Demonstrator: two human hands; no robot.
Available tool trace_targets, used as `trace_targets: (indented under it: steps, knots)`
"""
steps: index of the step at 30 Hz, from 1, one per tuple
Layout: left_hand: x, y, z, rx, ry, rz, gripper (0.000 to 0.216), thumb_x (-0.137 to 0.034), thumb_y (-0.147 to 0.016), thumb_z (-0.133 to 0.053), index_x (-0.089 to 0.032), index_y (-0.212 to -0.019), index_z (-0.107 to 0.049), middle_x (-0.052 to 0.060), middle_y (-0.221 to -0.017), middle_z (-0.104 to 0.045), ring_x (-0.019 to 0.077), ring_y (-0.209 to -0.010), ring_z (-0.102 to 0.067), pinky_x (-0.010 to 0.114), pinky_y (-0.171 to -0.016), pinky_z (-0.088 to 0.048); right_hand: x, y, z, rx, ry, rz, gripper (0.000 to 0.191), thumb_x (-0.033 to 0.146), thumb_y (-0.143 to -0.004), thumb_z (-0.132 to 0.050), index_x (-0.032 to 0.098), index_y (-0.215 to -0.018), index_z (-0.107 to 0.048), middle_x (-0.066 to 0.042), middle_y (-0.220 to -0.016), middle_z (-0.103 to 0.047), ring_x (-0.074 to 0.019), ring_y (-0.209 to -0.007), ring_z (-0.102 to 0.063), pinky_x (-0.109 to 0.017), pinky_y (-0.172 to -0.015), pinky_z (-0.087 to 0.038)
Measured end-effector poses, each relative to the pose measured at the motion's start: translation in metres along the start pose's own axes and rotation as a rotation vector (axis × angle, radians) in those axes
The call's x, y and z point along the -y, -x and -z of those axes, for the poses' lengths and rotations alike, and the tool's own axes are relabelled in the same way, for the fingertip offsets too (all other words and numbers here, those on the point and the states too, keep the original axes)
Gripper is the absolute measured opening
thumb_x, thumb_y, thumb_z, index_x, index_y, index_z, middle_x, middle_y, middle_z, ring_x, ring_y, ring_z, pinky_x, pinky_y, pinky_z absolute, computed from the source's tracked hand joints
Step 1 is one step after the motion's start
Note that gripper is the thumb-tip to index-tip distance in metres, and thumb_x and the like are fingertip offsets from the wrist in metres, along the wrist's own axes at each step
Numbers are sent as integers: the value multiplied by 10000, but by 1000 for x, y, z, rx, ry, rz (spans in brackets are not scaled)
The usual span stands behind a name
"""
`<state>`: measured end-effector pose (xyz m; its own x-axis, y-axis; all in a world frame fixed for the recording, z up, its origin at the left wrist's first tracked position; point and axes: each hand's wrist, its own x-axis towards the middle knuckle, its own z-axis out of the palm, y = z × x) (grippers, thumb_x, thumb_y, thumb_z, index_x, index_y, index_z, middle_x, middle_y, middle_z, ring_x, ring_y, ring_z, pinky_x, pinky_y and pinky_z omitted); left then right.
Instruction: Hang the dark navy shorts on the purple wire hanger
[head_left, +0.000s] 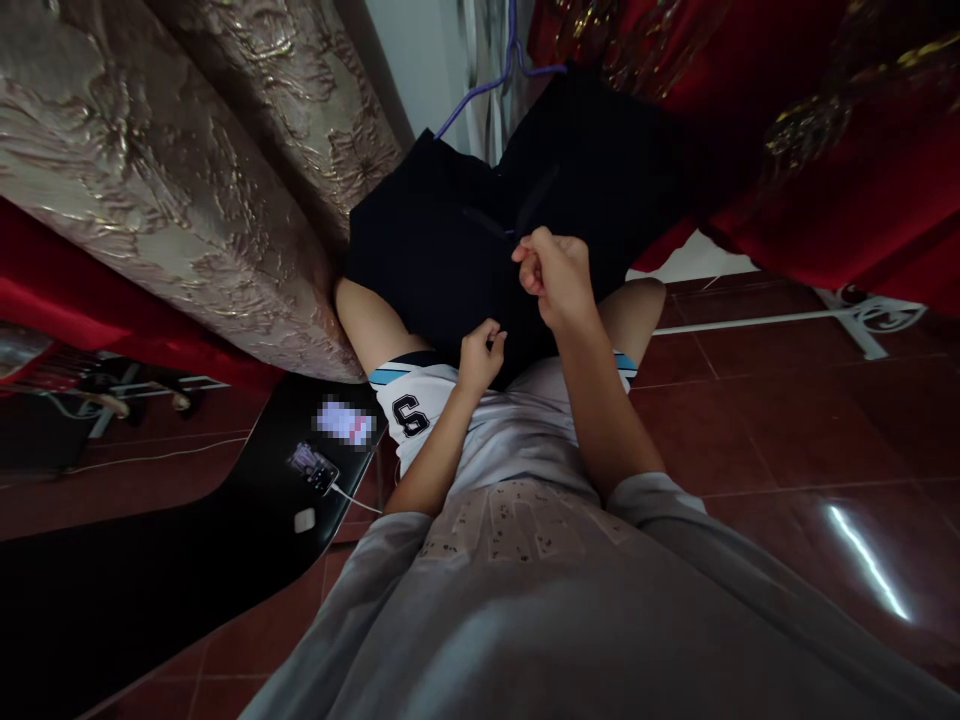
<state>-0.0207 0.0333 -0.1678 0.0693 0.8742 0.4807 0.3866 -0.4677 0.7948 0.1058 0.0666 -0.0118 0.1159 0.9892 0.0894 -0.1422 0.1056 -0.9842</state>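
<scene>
A dark navy garment lies across my lap and rises at the back toward a purple hanger. My left hand is closed at the near part of this garment, thumb and fingers pinched on the cloth. Higher up and to the right, my right hand is held over the garment with its fingers curled together. Whatever is between those fingers is too small or hidden to make out. A small blue spot and faint dark streaks show just beyond the right fingertips.
At left, a black bench bears a lit phone, a second phone with a white cable, and a small white case. Patterned beige fabric hangs left, red sequinned cloth right. A white rack foot stands on red tiles.
</scene>
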Motion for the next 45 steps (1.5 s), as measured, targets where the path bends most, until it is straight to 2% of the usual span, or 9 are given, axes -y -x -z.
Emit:
trace_targets:
  steps: [8,13,17,21,25,29,37,41,45]
  knots:
    - [19,-15,-5,65,-4,44,325,-225,-928,-662,-188,-672,-465,-37,-595,-414,116,-542,-405,261,-558,-367,40,-22,-19,-60,-129,20,380,446,-983,-527,180,-711,-514,9,-569,-471,-61,-439,-353,-215,-425,-181]
    - [14,-31,2,129,16,-7,449,-430,-945,-707,-210,-626,-480,-46,-529,-428,99,-507,-387,287,-580,-416,53,-27,-20,6,-89,55,370,441,-975,-534,200,-694,-519,28,-489,-401,-61,-410,-303,-224,-429,-172]
    - [-31,-62,22,184,82,-130,331,-516,-910,-763,-193,-881,-696,15,-807,-688,147,-726,-643,314,-755,-539,55,-17,-12,92,-58,115,337,328,-979,-492,203,-667,-516,25,-462,-436,-69,-371,-327,-225,-402,-201]
    - [-103,-109,56,-134,131,-313,317,-476,-1006,-664,-234,-1211,-663,75,-1165,-649,234,-1078,-669,401,-991,-528,51,-8,-10,139,53,222,352,244,-970,-479,188,-626,-524,2,-466,-501,-85,-386,-424,-209,-410,-280]
    - [-143,-147,85,-51,35,-431,306,-549,-953,-699,-264,-1063,-715,84,-1052,-638,273,-1036,-667,414,-942,-549,55,-8,-13,128,127,333,371,248,-971,-522,200,-604,-502,11,-476,-481,-91,-421,-457,-205,-425,-312]
    - [-127,-161,98,127,-23,-392,298,-564,-890,-755,-269,-890,-712,81,-855,-625,298,-898,-653,497,-937,-552,74,-11,-7,25,-14,456,370,182,-967,-473,202,-600,-511,32,-477,-465,-59,-403,-422,-182,-410,-268]
    - [-87,-155,96,-176,199,-173,249,-382,-902,-772,-217,-1025,-631,88,-896,-597,317,-1061,-655,466,-934,-576,46,-11,2,188,178,139,365,344,-1018,-578,132,-728,-643,-2,-519,-571,-54,-400,-424,-183,-413,-296]
    - [-88,-157,107,-162,187,-147,200,-323,-935,-734,-222,-1035,-593,70,-884,-571,301,-1066,-657,410,-892,-590,27,-12,-11,200,164,220,392,540,-978,-618,171,-849,-653,13,-623,-625,-52,-467,-488,-157,-446,-346]
    - [-96,-159,115,-168,196,-103,142,-314,-996,-660,-218,-1044,-567,62,-896,-540,288,-1077,-644,399,-888,-580,32,-13,-15,151,132,310,355,477,-1001,-595,179,-811,-626,27,-613,-592,-52,-477,-479,-164,-463,-342]
